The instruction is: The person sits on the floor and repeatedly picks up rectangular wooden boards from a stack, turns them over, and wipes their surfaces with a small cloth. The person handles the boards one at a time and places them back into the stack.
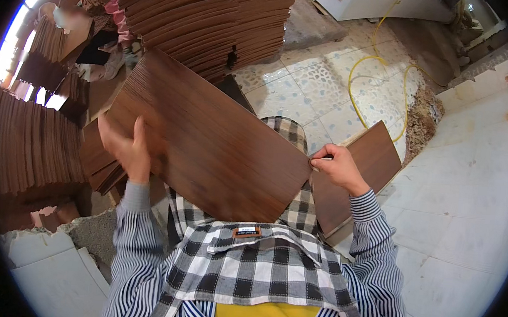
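Observation:
A brown wood-grain panel (224, 143) lies slanted across my lap, over the plaid apron (264, 269). My left hand (126, 147), blurred by motion, is at the panel's left end with thumb and fingers spread; nothing shows in its grasp. At the panel's right corner, my right hand (339, 169) pinches thumb and forefinger together on a small object, mostly hidden by the fingers. What that object is cannot be made out. Beneath the right wrist, another brown panel (359, 172) rests on my right side.
Tall stacks of brown panels stand ahead (202, 13) and at the left (34, 143). Loose panels (103, 170) lie beside my left hand. A yellow hose (352, 86) loops over the tiled floor (303, 87). At upper left a person's shoe (115, 62) shows. A white tiled surface (454, 194) borders the right.

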Motion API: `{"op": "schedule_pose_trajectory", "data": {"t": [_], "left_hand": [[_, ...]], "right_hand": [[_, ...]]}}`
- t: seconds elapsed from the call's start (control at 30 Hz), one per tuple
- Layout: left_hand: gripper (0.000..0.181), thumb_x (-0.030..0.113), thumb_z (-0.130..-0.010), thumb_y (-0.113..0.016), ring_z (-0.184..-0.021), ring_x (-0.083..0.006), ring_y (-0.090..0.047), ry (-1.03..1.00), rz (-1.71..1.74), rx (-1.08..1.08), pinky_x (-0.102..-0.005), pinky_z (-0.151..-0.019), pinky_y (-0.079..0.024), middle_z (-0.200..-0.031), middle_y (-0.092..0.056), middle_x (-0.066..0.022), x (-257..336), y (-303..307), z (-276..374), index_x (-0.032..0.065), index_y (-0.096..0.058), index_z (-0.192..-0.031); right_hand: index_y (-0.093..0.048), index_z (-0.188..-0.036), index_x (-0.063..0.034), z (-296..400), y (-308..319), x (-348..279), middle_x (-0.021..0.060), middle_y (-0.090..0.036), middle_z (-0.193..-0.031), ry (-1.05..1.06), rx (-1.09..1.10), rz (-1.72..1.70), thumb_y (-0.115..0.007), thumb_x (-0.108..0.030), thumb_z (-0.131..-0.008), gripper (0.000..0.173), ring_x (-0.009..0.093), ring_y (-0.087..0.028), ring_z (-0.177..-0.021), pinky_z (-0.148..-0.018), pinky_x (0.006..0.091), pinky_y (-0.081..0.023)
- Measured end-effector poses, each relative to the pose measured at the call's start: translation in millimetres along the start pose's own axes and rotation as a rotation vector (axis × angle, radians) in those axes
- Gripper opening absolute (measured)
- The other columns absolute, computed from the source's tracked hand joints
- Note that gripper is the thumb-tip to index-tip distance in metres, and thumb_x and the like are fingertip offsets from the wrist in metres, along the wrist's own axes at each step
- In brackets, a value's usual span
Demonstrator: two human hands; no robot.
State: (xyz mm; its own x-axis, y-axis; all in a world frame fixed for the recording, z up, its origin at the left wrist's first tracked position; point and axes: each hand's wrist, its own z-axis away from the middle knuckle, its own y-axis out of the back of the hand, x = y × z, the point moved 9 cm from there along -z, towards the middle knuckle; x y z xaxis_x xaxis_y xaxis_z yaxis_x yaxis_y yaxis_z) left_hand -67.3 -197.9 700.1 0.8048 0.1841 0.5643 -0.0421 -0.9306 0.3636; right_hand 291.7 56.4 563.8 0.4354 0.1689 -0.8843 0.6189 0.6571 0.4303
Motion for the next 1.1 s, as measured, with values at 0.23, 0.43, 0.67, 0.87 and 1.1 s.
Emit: {"op": "schedule_pose_trajectory", "data": {"t": [0.23,0.43,0.67,0.87,1.1], "left_hand": [[0.044,0.022,-0.09,-0.059,-0.104,-0.0205,-0.055,1.016,1.017,0.072,-0.0328,-0.085,-0.05,-0.12,-0.053,-0.0088,-80,-40,111,0.002,-0.043,-0.125],[0.04,0.02,-0.09,-0.059,-0.099,-0.0206,-0.057,0.988,1.028,0.12,-0.033,-0.081,-0.052,-0.116,-0.056,-0.0087,-75,-39,107,0.0016,-0.045,-0.123],[0.04,0.02,-0.09,-0.059,-0.101,-0.02,-0.056,0.977,1.024,0.146,-0.0322,-0.083,-0.051,-0.118,-0.055,-0.0086,-71,-29,109,0.001,-0.045,-0.122],[0.041,0.019,-0.09,-0.059,-0.102,-0.0197,-0.056,0.97,0.971,0.169,-0.0315,-0.086,-0.049,-0.117,-0.055,-0.0087,-71,-23,107,0.0013,-0.044,-0.123],[0.041,0.018,-0.089,-0.06,-0.1,-0.0182,-0.055,0.917,0.907,0.19,-0.0304,-0.085,-0.047,-0.115,-0.055,-0.0081,-76,-12,109,0.0008,-0.044,-0.123]], "right_hand": [[-0.062,-0.079,0.0011,-55,-34,-45,0.0039,-0.064,-0.075,0.078,-0.185,-0.064,-0.068,-0.01,-0.076,0.013,0.008,-0.057,-0.07,-0.064,0.0229,-0.045],[-0.062,-0.075,0.0002,-128,-93,-128,0.0036,-0.064,-0.069,0.302,-0.233,-0.21,-0.066,-0.01,-0.075,0.011,0.009,-0.056,-0.066,-0.06,0.0242,-0.044],[-0.063,-0.075,-0.002,-59,-35,-41,0.0011,-0.062,-0.071,-0.031,-0.324,-0.1,-0.068,-0.009,-0.076,0.009,0.006,-0.052,-0.064,-0.057,0.022,-0.041],[-0.064,-0.076,-0.0006,-45,-19,-24,0.0027,-0.064,-0.073,-0.134,-0.366,-0.07,-0.07,-0.008,-0.075,0.009,0.007,-0.056,-0.067,-0.06,0.0217,-0.044],[-0.064,-0.076,-0.0008,-132,-106,-152,0.0028,-0.065,-0.075,0.181,-0.401,-0.13,-0.07,-0.01,-0.075,0.011,0.008,-0.056,-0.068,-0.061,0.0221,-0.044]]}}
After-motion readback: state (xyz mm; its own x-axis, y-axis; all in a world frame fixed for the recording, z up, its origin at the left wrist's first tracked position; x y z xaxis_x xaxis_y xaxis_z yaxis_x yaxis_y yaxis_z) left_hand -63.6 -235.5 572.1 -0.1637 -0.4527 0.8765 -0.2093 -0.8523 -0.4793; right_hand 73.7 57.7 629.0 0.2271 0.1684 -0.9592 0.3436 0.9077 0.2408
